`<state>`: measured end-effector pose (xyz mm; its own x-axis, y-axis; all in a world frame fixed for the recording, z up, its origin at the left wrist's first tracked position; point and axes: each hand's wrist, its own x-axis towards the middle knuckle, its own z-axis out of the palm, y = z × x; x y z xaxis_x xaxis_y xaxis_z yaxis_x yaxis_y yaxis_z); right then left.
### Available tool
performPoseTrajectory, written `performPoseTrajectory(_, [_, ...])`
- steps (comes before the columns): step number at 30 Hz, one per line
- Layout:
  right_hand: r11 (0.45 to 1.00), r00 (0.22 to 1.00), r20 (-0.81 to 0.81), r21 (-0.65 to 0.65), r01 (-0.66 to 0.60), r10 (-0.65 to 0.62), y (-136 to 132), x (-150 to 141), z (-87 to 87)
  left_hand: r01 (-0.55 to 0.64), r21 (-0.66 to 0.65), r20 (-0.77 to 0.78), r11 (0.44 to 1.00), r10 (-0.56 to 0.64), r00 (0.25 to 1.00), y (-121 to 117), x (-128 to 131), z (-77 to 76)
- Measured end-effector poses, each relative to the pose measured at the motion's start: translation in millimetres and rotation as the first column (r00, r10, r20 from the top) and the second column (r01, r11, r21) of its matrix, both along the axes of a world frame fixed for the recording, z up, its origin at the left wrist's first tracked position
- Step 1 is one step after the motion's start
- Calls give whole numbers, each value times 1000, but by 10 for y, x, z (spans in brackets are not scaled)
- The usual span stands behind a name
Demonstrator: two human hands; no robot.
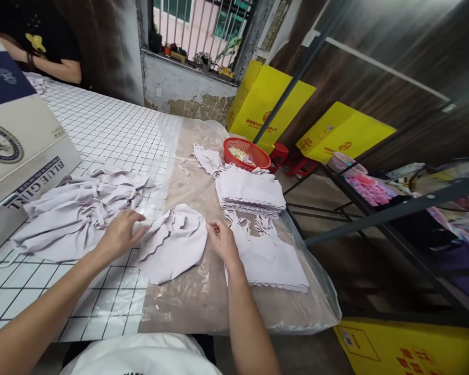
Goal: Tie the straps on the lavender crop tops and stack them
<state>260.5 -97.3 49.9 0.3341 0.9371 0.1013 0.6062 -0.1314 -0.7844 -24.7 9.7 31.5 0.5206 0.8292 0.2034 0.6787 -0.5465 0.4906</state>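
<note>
A crumpled pale lilac garment [175, 242] lies in front of me on the plastic-covered part of the table. My right hand [223, 240] pinches its right edge between thumb and fingers. At its left edge is my left hand [124, 234], thumb and fingers around a pale bit of the cloth; the fingertips are slightly blurred. To the left spreads a loose heap of the same lilac garments [82, 213]. Right of my right hand lie a flat stack of lilac strappy tops [273, 260] with wavy hems and, beyond it, another folded stack [250, 187].
A white and blue carton [19, 140] stands at the left. A red basket [247, 154] with small pieces sits at the table's far right, near yellow boxes [269, 99]. A dark metal rack [375, 219] runs along the right. Another person's arm [58, 69] shows at the far left.
</note>
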Motion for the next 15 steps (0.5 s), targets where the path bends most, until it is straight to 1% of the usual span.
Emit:
performPoseTrajectory(3, [994, 994, 20, -46, -102, 103, -44, -127, -74, 30, -16, -37, 999, -31, 999, -241, 131, -121])
performPoseTrajectory(6, [980, 983, 79, -118, -157, 167, -22, -247, -174, 4, -2, -108, 1000, -5, 994, -374, 281, -174])
performPoseTrajectory(8, [975, 979, 102, -154, -160, 177, 2, -271, -228, -9, -8, -108, 1000, 8, 994, -364, 313, -181])
performPoseTrajectory(10, [973, 977, 109, -161, -163, 182, 24, -251, -254, -35, -40, -40, 999, 33, 999, -293, 278, -173])
performPoseTrajectory(12, [974, 976, 112, -148, -169, 187, 55, -216, -253, -112, -90, 65, 990, 118, 991, -199, 203, -158])
performPoseTrajectory(15, [983, 975, 143, -94, -157, 169, 156, -212, -230, -259, -177, 187, 950, 290, 939, -97, 106, -133])
